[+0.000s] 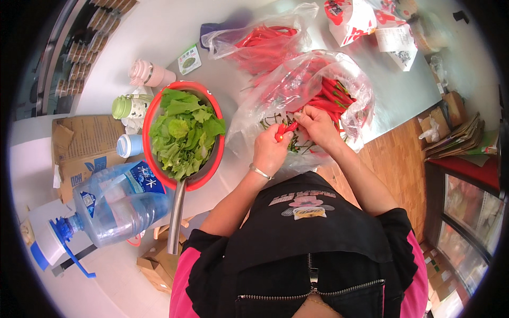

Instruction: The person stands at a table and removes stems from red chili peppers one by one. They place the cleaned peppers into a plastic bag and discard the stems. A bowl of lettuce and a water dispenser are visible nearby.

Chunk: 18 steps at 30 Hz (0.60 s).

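Red chili peppers point(280, 133) stick out of my left hand point(270, 149), whose fingers are curled around them. My right hand point(319, 124) meets it from the right, thumb and forefinger pinched at the end of one pepper; whether a stem is between them is hidden. Both hands are over the mouth of a clear plastic bag point(274, 93) full of red chilies point(330, 95) with green stems. Below the hands, loose green pepper stems point(296, 145) lie on the plastic. A second clear bag point(222, 43) of chilies point(266, 37) stands behind the first.
Left of the bags, a long-handled metal pan point(178, 214) overlaps a red-rimmed basin point(148, 131), with leafy greens point(187, 131) inside. Beyond are a pink bottle point(153, 74), a blue-lidded cup point(129, 146) and a large water jug point(119, 206). Printed paper bags point(350, 20) occupy the metal table's point(397, 87) far end.
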Motion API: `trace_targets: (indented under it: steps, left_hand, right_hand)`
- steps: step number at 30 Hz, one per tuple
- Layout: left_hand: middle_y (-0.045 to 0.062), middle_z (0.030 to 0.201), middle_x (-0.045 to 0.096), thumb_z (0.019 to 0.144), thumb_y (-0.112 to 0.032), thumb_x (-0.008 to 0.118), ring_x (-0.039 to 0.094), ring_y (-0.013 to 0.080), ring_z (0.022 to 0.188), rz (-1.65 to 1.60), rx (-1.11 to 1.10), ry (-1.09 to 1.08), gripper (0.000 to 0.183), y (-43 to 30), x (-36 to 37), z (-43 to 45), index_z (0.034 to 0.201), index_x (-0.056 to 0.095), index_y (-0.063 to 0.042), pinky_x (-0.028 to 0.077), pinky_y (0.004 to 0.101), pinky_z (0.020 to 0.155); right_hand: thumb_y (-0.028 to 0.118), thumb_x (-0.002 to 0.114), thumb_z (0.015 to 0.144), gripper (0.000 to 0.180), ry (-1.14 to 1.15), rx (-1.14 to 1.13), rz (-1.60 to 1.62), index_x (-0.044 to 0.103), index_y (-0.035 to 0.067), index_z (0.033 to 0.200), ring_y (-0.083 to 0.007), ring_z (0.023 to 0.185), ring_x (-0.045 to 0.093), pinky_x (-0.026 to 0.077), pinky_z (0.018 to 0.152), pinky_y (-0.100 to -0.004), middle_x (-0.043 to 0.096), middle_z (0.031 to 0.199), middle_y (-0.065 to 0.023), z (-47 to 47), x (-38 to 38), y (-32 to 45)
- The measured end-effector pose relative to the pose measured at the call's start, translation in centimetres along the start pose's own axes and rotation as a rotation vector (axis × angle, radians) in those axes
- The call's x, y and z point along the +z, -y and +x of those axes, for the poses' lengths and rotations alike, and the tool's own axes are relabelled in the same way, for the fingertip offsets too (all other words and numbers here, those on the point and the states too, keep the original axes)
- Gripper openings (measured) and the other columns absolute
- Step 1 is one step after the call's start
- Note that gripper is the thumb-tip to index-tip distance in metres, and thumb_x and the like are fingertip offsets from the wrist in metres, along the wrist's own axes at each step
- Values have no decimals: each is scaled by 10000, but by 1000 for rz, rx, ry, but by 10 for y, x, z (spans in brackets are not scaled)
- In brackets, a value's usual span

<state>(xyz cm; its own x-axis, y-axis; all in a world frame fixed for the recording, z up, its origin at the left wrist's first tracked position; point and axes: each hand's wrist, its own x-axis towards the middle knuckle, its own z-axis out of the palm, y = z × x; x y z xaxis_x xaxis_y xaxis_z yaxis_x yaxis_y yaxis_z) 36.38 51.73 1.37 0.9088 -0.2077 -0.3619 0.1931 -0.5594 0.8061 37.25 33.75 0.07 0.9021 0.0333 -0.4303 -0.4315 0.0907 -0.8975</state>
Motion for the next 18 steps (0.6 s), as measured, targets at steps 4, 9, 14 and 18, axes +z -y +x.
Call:
trace_targets:
  steps: [4,9,14,18]
  left_hand:
    - [159,894,675,902,-130,722,676,346,761,265,292,-175,184,-11,1,-15,1047,671,-29,519,422,687]
    - [151,900,676,885,-86,737,675,351,793,219,406,-270,184,-17,4,-24,1054,684,-38,530,407,690]
    - [111,875,667,856,-96,749,672,350,802,263,497,-309,191,-13,0,-21,1035,682,-92,525,430,657]
    - [116,873,685,889,-90,732,675,307,756,240,479,-310,179,-2,-5,-17,1054,671,-62,527,383,663]
  right_hand:
    - [188,619,996,268,-60,-90,-173,570,85,753,-86,548,486,383,492,-266,569,641,5,-10,-4,-12]
    - [144,602,993,184,36,211,520,595,57,831,-76,499,427,320,472,-249,560,648,-1,-26,-4,6]
    - [147,574,1010,154,68,278,753,597,29,914,-80,481,405,306,461,-239,560,676,-3,-26,0,-1]
    - [173,577,1017,169,174,245,963,599,27,933,-80,476,387,306,459,-245,549,686,2,-27,0,6]
